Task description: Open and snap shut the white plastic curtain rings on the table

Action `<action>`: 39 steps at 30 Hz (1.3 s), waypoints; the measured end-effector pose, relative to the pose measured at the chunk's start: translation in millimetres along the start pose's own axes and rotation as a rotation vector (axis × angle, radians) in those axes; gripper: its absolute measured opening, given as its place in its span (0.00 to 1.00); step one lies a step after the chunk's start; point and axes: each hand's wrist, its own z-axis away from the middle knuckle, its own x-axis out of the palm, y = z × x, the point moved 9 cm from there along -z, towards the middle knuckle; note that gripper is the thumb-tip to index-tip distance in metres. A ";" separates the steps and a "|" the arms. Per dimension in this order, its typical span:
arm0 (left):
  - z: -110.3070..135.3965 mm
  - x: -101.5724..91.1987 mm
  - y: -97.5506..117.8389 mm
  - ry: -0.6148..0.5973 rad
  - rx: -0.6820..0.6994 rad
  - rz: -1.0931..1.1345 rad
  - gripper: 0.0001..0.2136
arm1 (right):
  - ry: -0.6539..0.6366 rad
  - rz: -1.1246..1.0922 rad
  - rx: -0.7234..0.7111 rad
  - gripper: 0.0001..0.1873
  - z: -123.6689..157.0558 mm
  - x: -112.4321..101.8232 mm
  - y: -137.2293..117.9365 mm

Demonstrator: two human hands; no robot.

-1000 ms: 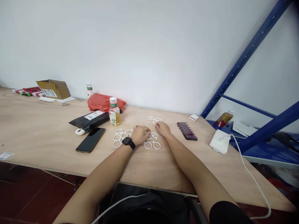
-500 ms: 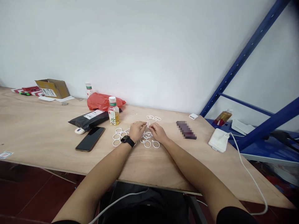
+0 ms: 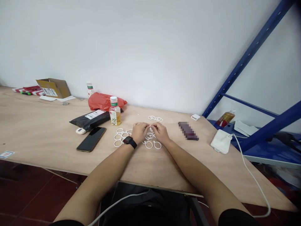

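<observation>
My left hand (image 3: 140,131), with a black watch on its wrist, has its fingertips pinched together over the table. Touching it from the other side is my right hand (image 3: 161,133), also pinched. Between the two sets of fingertips shows a bit of a white plastic ring (image 3: 150,127), mostly covered by the fingers. Several like rings with small knobs (image 3: 148,144) lie just below the hands. Another group of rings (image 3: 118,137) spreads beside my left wrist, partly behind it. Beyond the hands lies a small cluster of white rings (image 3: 155,118).
A drink bottle (image 3: 115,114) stands left of the hands, near a black parcel (image 3: 94,118), red bag (image 3: 101,101) and phone (image 3: 91,139). To the right are a blurred dark flat item (image 3: 188,131), a white charger (image 3: 220,141) with its cable and a blue rack (image 3: 249,40).
My fingertips have drawn closer together and now cover more of the white ring between them. The view has shifted very slightly; the rings on the table lie as before.
</observation>
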 end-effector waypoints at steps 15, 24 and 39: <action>3.5 8.9 4.2 -0.109 0.014 -0.035 0.14 | -0.358 0.519 0.230 0.20 -36.5 32.9 112.8; 3.5 16.9 2.2 -0.170 0.030 -0.049 0.15 | -0.250 0.320 -0.011 0.22 -18.9 24.3 77.6; 3.8 16.6 2.3 -0.143 0.052 -0.042 0.13 | 0.074 0.224 0.050 0.18 -22.5 -8.9 76.3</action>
